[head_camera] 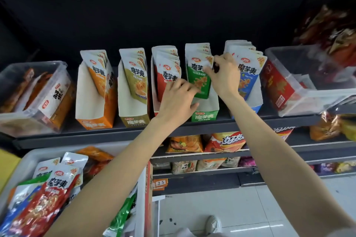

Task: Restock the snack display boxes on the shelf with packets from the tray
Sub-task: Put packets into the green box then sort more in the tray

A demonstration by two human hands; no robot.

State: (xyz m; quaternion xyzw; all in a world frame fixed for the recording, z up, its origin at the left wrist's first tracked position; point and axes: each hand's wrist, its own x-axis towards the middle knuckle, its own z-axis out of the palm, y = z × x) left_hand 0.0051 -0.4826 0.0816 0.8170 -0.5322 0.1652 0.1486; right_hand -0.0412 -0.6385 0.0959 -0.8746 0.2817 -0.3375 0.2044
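Dark metal shelf (134, 131): one tier in use, carrying five upright cardboard display boxes flanked by two clear plastic bins.

Grey plastic tray (28, 161), lower left: one, holding loose packets in red, green, blue and white; the heap overlaps too much to count.

Clear plastic bins: two, left bin (11, 121) and right bin (308, 102), each part-filled.

Display boxes, five: orange (94, 123), olive (134, 121), red (154, 75), green cardboard display box (205, 115), blue (256, 106). Each holds a leaning row of packets.

Green foil snack packet (200, 81): front of the green box, not fully seated.

Left hand (177, 100): fingers curled on the packet's lower left edge.
Right hand (223, 75): thumb and fingers pinching its upper right corner.

Risks, as judged:
- The packet may ride up or jam on the row behind if pushed down crooked.
- Rows lean forward; releasing early could let the green row tip out over the low front lip.
- The left forearm crosses close to the red box and could nudge it.
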